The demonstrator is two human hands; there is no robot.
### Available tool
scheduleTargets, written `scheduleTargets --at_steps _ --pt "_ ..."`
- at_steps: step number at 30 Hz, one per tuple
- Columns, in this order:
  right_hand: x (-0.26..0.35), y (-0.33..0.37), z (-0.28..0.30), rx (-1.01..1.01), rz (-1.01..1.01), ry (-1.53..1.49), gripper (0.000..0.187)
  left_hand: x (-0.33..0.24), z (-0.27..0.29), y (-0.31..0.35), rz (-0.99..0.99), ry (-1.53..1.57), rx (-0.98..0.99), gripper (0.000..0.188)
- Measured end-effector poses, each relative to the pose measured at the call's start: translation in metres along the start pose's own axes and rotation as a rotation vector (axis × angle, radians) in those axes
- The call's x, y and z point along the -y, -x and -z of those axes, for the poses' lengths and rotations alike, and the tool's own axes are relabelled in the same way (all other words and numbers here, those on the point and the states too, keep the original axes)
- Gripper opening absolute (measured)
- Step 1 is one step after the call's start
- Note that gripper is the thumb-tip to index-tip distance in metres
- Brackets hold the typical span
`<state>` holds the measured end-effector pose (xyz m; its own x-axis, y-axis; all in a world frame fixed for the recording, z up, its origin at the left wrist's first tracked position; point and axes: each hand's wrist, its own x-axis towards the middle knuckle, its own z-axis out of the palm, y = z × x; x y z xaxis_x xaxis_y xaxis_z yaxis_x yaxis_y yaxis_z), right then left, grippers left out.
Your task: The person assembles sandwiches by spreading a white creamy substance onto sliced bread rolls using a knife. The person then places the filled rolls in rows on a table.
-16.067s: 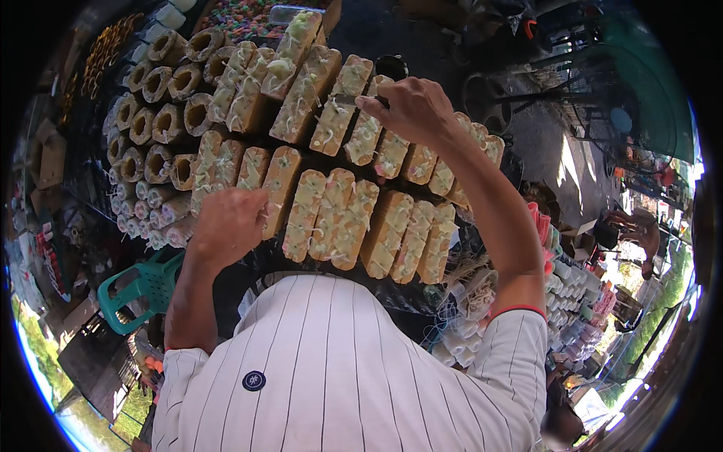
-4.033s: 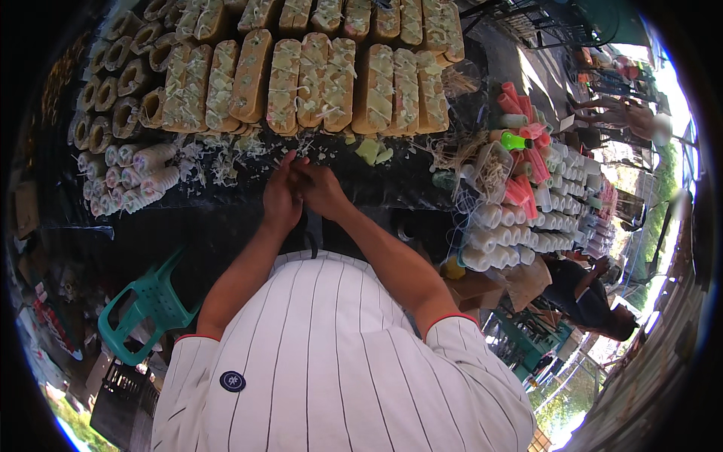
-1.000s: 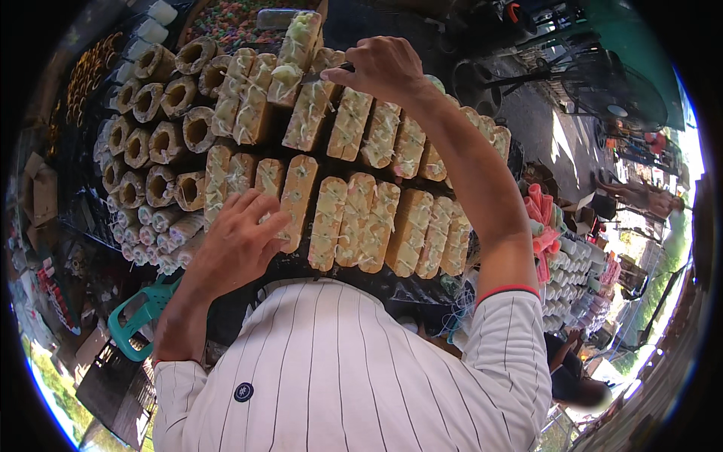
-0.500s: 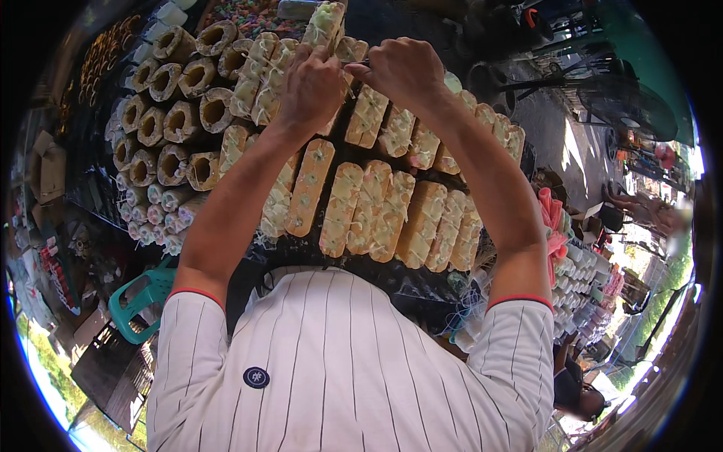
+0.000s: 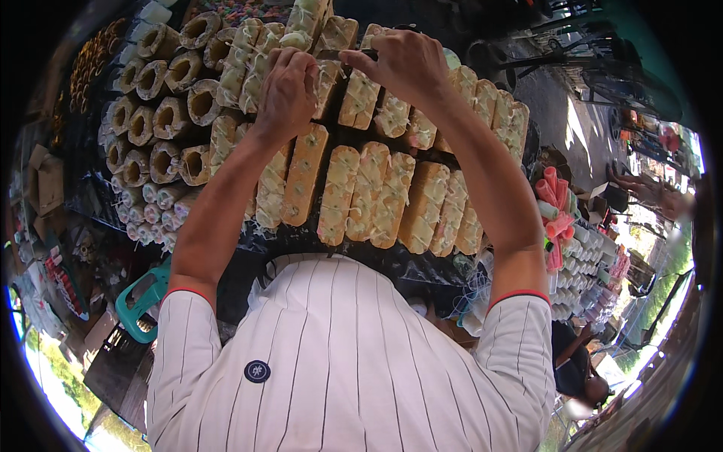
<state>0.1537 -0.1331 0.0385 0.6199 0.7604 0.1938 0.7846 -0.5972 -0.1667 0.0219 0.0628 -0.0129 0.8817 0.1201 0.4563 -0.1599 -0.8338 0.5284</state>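
Observation:
My right hand (image 5: 410, 66) is closed on the dark handle of a knife (image 5: 331, 55), whose flat blade points left toward my other hand. Curled and pressed together, the fingers of my left hand (image 5: 288, 90) rest over the far row of blocks; what they pinch, if anything, is hidden. Under the blade lies an oblong tan block (image 5: 329, 83) with pale green, waxy streaks. Just beyond my left fingers is a pale green lump (image 5: 296, 41). A nearer row holds similar streaked blocks (image 5: 369, 192), and one tan block (image 5: 305, 177) has few streaks.
Hollow, thick-walled tubes (image 5: 167, 117) are stacked at the left, above bundled white rods (image 5: 154, 215). A teal plastic stool (image 5: 139, 301) stands at lower left. Pink rolls (image 5: 556, 203) and stacked white cylinders (image 5: 576, 264) sit at right. Another person (image 5: 580, 369) is at lower right.
My left hand has shifted left and a little nearer, away from the upright block. The knife blade now shows between my hands. The whole view has tilted slightly.

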Motion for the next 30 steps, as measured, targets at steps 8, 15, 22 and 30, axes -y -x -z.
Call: scheduleTargets --at_steps 8,15,22,30 --pt "-0.005 -0.024 -0.003 0.102 0.197 0.161 0.075 0.002 -0.003 -0.023 -0.068 -0.007 -0.053 0.016" --pt "-0.001 0.003 0.023 0.216 0.007 0.007 0.079 0.005 0.033 -0.041 0.133 0.073 -0.08 0.01" --pt "0.016 -0.005 0.018 0.153 0.045 0.134 0.067 -0.018 0.029 0.002 0.041 -0.089 0.108 0.02" --pt "0.02 0.005 0.016 0.059 0.167 0.185 0.072 -0.043 0.008 -0.003 0.18 -0.188 0.044 0.018"
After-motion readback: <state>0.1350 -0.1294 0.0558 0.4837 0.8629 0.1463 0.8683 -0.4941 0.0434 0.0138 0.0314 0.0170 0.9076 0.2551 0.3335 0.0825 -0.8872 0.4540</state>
